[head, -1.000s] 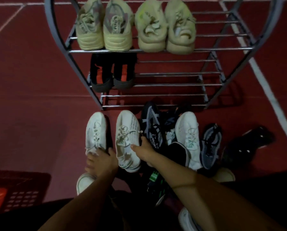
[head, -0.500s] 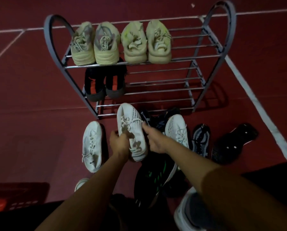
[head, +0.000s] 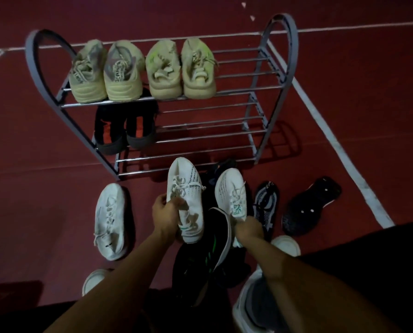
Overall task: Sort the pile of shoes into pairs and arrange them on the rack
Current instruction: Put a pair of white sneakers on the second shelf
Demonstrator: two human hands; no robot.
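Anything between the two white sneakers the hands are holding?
Head view: a black shoe with a white sole edge sits between the left-hand sneaker and the right-hand sneaker.

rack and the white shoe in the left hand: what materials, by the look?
Rack: likely metal; side arches painted matte grey, shelf rods shiny, chrome-like glints. White shoe held by the left hand: knit-looking fabric upper with fine texture and laces; sole probably rubber or foam, too dim to confirm.

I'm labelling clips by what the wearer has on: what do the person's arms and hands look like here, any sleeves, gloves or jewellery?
Both forearms are bare to the frame edge, with no sleeves in view. The left hand and right hand wear no gloves. No rings or watch show, though the dim light could hide small items.
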